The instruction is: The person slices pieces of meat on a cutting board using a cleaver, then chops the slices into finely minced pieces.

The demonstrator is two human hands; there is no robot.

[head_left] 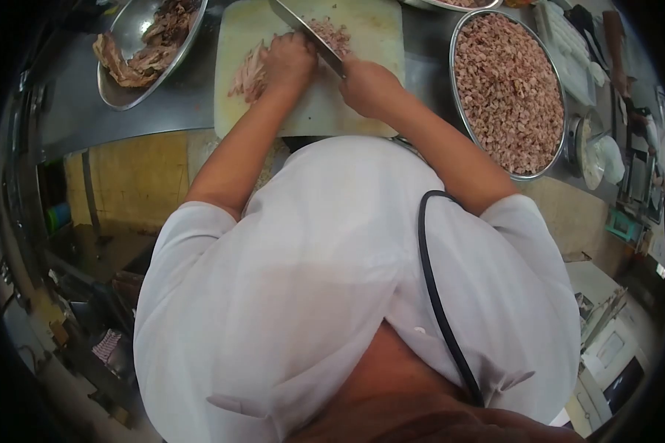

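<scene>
My right hand [369, 86] is closed round the handle of a kitchen knife [307, 35], whose wide blade slants up and left across the cutting board [377, 44]. My left hand [290, 60] rests on the board with its fingers curled over strips of pale pink meat [249, 76], close beside the blade. On the knife's far side lies a small heap of chopped meat [330, 34]. The fingertips of my left hand are mostly hidden from above.
At the left, a metal bowl [129, 29] holds larger pieces of brownish meat [125, 66]. A big oval metal tray [453, 74] to the right is full of diced meat [506, 92]. Beyond it stand a white rack [565, 52] and a small container [591, 151].
</scene>
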